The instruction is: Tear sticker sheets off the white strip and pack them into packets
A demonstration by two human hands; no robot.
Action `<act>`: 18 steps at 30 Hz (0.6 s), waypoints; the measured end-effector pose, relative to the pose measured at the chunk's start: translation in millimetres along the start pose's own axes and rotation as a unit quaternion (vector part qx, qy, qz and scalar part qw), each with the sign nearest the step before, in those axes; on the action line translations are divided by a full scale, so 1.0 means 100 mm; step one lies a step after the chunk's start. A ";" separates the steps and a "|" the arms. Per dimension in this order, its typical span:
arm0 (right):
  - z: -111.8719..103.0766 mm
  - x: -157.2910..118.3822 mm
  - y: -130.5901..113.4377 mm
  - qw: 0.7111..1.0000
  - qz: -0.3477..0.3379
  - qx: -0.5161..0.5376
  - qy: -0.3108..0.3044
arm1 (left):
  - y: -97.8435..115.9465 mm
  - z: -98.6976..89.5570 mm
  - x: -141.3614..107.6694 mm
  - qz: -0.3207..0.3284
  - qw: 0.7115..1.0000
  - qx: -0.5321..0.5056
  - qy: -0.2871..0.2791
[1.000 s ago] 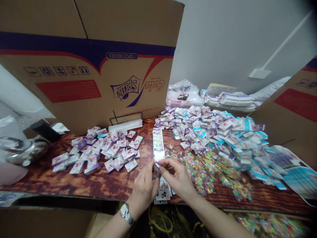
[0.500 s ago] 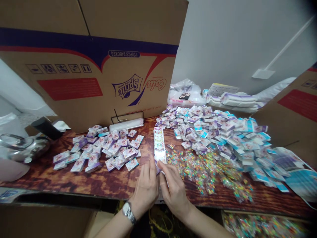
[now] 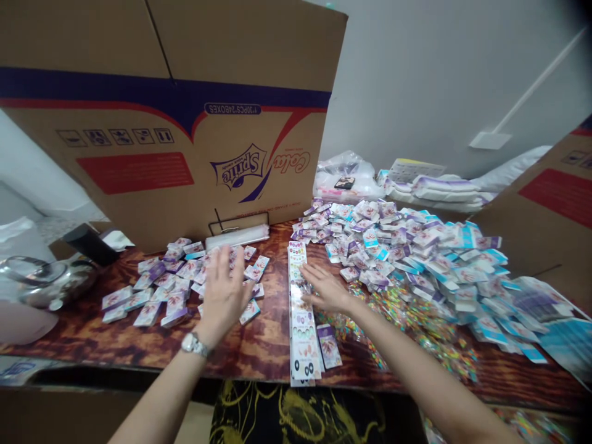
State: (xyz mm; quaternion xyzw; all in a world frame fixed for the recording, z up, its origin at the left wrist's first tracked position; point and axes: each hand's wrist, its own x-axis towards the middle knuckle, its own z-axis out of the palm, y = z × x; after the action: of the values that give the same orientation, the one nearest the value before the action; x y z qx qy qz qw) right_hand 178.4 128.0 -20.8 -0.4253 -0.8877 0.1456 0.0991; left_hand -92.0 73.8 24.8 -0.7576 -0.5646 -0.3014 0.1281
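Note:
My left hand, with a watch at the wrist, is open, its fingers apart above the left heap of small purple-and-white boxes. No held thing shows in it. My right hand is open over a long white strip of printed stickers, fingers stretched to the left; whether they touch it I cannot tell. At least one more strip shows beneath the top one. Close beside the strip's lower right edge lies a flat purple-and-white carton. Small clear bags of coloured candy lie partly hidden behind my right forearm.
A large cardboard box stands behind the left heap, with a clear plastic bundle at its foot. A bigger heap of small cartons covers the back right. Far left is a shiny metal kettle-like vessel.
My hands were together at the strip's lower end, around a small purple carton. Now my left hand is over the left heap, my right has moved up the strip, and the strip's lower part shows.

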 end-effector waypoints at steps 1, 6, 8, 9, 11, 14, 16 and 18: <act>0.03 0.03 0.05 1.000 -0.004 -0.004 -0.017 | 0.12 0.03 -0.08 0.030 0.999 -0.029 -0.023; 0.16 0.03 0.08 0.998 -0.003 -0.015 -0.063 | 0.74 0.30 -0.68 0.164 0.955 -0.110 -0.220; 0.17 0.00 0.05 0.997 -0.003 -0.023 -0.068 | 0.82 0.38 -0.81 0.165 0.948 -0.110 -0.247; 0.18 -0.01 0.04 0.997 -0.003 -0.028 -0.067 | 0.82 0.40 -0.83 0.161 0.948 -0.109 -0.250; 0.18 -0.03 0.02 0.998 -0.002 -0.032 -0.063 | 0.80 0.43 -0.83 0.160 0.950 -0.109 -0.247; 0.19 -0.02 0.04 0.998 0.003 -0.024 -0.053 | 0.77 0.43 -0.80 0.162 0.952 -0.115 -0.233; 0.19 0.02 0.07 0.999 0.009 -0.023 -0.045 | 0.78 0.42 -0.78 0.163 0.951 -0.117 -0.234; 0.19 0.05 0.09 0.999 0.010 -0.028 -0.039 | 0.79 0.41 -0.78 0.161 0.951 -0.115 -0.239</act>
State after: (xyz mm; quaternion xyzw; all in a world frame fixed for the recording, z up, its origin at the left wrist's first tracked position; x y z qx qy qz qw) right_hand 176.0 134.1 -41.4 -0.4308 -0.8904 0.1382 0.0505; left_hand -19.4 8.9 -43.1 -0.8979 -0.4108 -0.1492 -0.0516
